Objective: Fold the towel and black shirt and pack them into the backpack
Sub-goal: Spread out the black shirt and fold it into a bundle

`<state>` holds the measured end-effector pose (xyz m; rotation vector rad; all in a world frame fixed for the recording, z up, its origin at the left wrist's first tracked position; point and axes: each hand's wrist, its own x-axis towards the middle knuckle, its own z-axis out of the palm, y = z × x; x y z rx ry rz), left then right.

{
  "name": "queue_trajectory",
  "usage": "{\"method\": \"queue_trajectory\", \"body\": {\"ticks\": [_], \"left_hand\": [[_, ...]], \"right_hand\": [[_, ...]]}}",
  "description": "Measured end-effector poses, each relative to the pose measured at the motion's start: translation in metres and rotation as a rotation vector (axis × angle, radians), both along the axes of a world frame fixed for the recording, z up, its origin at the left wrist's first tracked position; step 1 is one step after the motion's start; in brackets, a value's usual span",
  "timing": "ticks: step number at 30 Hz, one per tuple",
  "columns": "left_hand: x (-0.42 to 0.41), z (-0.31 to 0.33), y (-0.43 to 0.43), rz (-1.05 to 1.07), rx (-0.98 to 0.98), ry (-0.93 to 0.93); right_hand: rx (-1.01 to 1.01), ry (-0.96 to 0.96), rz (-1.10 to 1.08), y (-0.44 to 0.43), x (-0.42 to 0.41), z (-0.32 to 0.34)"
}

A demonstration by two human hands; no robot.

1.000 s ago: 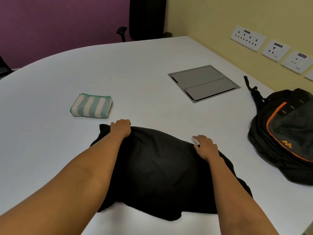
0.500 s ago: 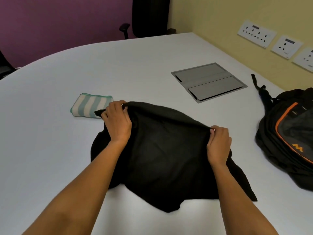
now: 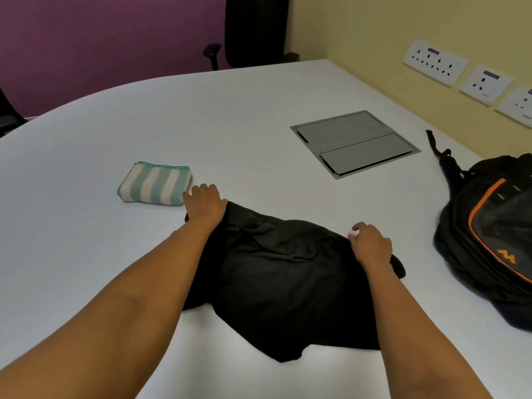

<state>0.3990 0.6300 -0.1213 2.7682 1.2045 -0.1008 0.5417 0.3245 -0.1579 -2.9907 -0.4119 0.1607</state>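
Note:
The black shirt [image 3: 282, 283] lies crumpled on the white table [image 3: 86, 226] in front of me. My left hand [image 3: 205, 204] holds its far left corner down against the table, fingers curled over the edge. At the far right edge, my right hand [image 3: 371, 244] grips the cloth, fingertips just past it. A folded towel [image 3: 155, 182] with teal and white stripes sits just left of my left hand, nearly touching it. The black backpack [image 3: 495, 240] with orange trim lies at the right side of the table.
A grey cable hatch [image 3: 354, 142] is set flush in the table beyond the shirt. Wall sockets [image 3: 434, 63] line the yellow wall on the right. A black office chair [image 3: 253, 30] stands at the table's far edge.
Both hands had lifted the shirt's far edge off the table; they have now carried it forward and laid it down, the left hand ending beside the towel.

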Motion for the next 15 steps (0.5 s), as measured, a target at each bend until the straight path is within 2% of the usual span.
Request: {"method": "queue_trajectory", "body": {"ticks": [3,8,11,13,15], "left_hand": [[0.012,-0.004,0.002,0.027,-0.029,0.180],[0.024,-0.006,0.011,0.151,-0.188,0.116],[0.028,0.002,0.012,0.224,-0.226,-0.071],[0.028,0.013,0.010,0.293,-0.195,-0.319],[0.023,0.026,0.003,0.355,-0.210,-0.648]], "right_hand": [[-0.140,0.040,0.039,0.004,0.011,0.000],[-0.056,0.132,0.135,0.016,0.024,-0.006],[0.050,0.196,0.134,0.016,0.024,-0.006],[0.118,0.208,0.122,0.015,0.023,-0.006],[0.112,0.211,0.121,0.014,0.019,-0.005]]}}
